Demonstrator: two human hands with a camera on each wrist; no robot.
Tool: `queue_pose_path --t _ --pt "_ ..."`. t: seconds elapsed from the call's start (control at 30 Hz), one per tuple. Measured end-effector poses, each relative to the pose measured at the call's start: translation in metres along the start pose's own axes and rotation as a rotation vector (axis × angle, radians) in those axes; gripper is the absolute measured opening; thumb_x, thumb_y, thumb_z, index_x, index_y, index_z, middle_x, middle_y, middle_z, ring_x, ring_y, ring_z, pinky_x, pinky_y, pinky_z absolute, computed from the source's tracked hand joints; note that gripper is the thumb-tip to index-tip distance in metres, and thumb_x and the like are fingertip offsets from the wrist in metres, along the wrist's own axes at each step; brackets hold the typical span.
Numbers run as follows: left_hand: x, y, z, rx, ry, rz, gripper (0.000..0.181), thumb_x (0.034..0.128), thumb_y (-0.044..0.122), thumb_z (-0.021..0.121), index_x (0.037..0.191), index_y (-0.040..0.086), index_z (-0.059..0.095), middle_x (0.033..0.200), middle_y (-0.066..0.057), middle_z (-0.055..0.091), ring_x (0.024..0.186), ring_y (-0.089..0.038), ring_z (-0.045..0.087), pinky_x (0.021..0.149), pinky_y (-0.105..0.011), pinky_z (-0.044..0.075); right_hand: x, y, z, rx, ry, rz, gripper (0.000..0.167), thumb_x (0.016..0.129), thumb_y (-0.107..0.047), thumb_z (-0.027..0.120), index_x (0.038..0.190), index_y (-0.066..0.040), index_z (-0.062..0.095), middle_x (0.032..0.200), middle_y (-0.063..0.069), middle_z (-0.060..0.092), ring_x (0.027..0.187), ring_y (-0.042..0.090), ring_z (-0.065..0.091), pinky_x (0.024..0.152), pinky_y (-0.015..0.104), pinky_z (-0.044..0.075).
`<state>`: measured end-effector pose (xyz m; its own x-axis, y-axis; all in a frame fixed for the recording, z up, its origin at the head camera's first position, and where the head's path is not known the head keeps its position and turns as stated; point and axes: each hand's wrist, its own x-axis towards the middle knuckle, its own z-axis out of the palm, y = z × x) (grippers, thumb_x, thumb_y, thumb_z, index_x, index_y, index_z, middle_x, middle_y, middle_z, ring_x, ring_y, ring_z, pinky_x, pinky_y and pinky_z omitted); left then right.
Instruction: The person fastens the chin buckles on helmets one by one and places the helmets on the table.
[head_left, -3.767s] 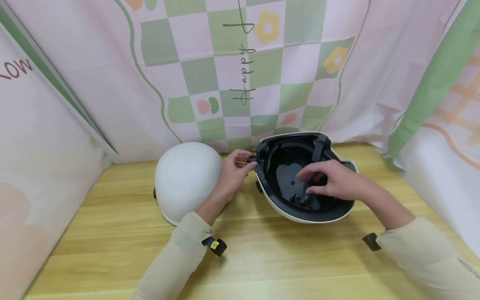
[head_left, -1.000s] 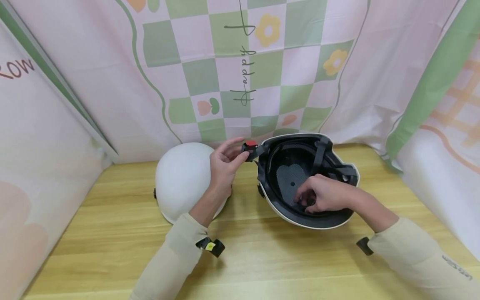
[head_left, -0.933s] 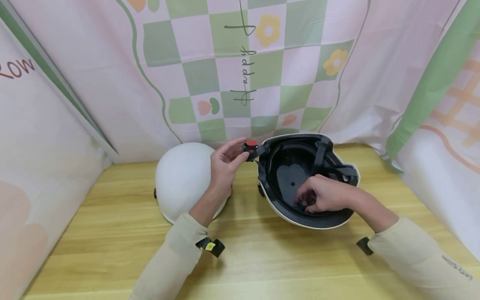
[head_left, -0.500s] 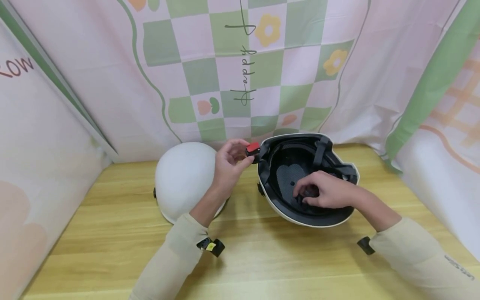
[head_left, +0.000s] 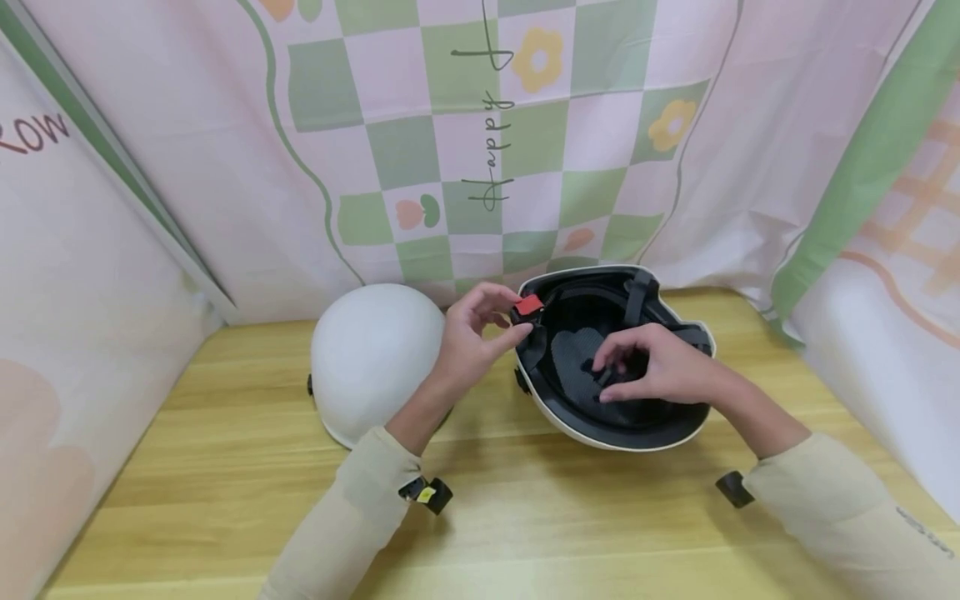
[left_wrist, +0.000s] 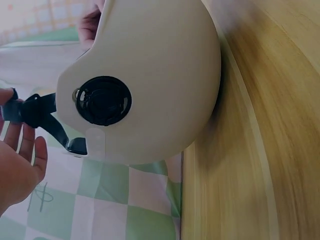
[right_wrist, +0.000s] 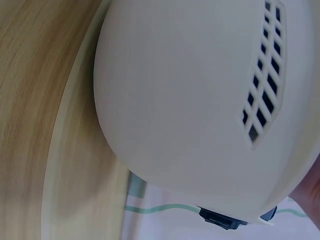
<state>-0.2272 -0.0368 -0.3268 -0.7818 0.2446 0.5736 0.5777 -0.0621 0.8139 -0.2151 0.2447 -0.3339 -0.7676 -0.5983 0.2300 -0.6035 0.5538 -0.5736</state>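
Upturned white helmet (head_left: 558, 408) has its red-and-black buckle (head_left: 528, 305) pinched near the rim between thumb and fingers of the left hand (head_left: 468, 342), while the right hand (head_left: 663, 367) reaches inside it, fingers loosely bent, thumb parted from them; contact with the lining is unclear. Both this helmet and a dome-up second helmet (head_left: 375, 358), just beside it, rest on the wooden table (head_left: 540, 533) before a checked curtain (head_left: 528, 137).
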Motion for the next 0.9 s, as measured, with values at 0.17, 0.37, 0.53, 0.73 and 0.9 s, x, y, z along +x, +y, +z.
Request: queue_pose_path --t 0.17,0.37,0.53,0.73,0.9 --pt "0.000 -0.002 0.002 -0.007 -0.027 -0.021 0.029 0.0852 -0.006 0.071 0.112 -0.008 0.059 0.108 -0.028 0.065 0.091 0.000 0.060 0.080 -0.024 0.053 0.001 0.001 -0.001 0.006 0.047 -0.013 0.024 0.076 -0.020 0.087 0.092 -0.024 0.069 0.084 -0.010 0.068 0.076 0.005 0.059 0.072 0.020 0.050" --pt "0.000 -0.003 0.003 0.056 -0.096 -0.072 0.027 0.0884 -0.001 0.069 0.113 -0.002 0.058 0.108 -0.023 0.067 0.095 -0.012 0.061 0.080 -0.024 0.051 0.002 0.001 -0.003 0.017 0.089 -0.050 0.025 0.078 -0.009 0.083 0.096 -0.019 0.069 0.088 -0.007 0.068 0.079 0.005 0.060 0.074 0.022 0.052" --pt "0.000 -0.004 0.005 0.168 -0.171 -0.089 0.030 0.0900 0.004 0.069 0.119 0.002 0.063 0.114 -0.016 0.070 0.104 -0.023 0.063 0.084 -0.028 0.052 0.002 0.001 -0.006 0.024 0.144 -0.047 0.030 0.077 -0.004 0.082 0.100 -0.015 0.067 0.092 -0.006 0.067 0.080 0.003 0.061 0.074 0.018 0.052" --pt "-0.001 -0.006 0.006 0.254 -0.202 -0.099 0.028 0.0874 0.005 0.072 0.115 0.005 0.070 0.110 -0.013 0.072 0.100 -0.022 0.063 0.088 -0.034 0.054 0.002 0.000 -0.010 0.057 0.221 -0.027 0.032 0.074 0.002 0.082 0.100 -0.009 0.067 0.092 -0.014 0.068 0.084 -0.004 0.066 0.078 0.011 0.049" --pt "-0.001 -0.006 0.007 0.265 -0.214 -0.119 0.027 0.0879 0.007 0.073 0.114 0.005 0.070 0.110 -0.012 0.072 0.099 -0.021 0.062 0.087 -0.032 0.054 0.002 -0.004 -0.012 0.075 0.244 -0.026 0.028 0.076 0.002 0.080 0.100 -0.009 0.071 0.094 -0.019 0.068 0.083 -0.003 0.064 0.077 0.011 0.050"
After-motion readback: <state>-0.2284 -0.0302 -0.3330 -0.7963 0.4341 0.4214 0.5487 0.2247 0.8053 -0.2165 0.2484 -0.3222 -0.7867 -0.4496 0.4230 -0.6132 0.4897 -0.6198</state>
